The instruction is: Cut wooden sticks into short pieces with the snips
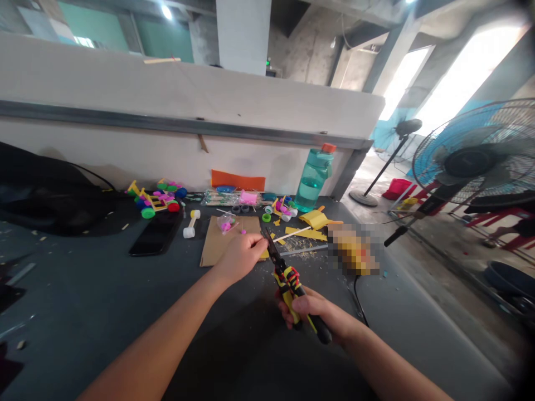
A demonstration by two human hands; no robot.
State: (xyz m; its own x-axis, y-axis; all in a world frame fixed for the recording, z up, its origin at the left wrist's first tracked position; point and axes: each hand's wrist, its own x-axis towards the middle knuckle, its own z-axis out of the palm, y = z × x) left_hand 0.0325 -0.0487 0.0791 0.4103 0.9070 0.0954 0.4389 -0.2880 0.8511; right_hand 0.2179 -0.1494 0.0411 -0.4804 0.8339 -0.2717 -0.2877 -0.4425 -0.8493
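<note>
My right hand point(320, 312) is wrapped round the black, yellow and red handles of the pliers point(290, 284). Their dark jaws point up and away from me. At the jaws' tip, my left hand point(240, 256) has thumb and fingers pinched together; whatever sits between them is too small to make out. Below that hand lies a brown cardboard piece point(213, 245) bearing a small clear bag point(225, 221) with pink bits. Just beyond the jaws are a thin pale stick point(292, 234) and yellow scraps point(307, 233) among crumbs.
Toy cars point(156, 200) and a black phone point(154, 236) lie at the left. A teal bottle point(311, 178) stands by the white partition point(167, 150). At the right are a blurred-out yellow object point(355, 250) with a black cord point(357, 295), the table's edge and a fan point(468, 161).
</note>
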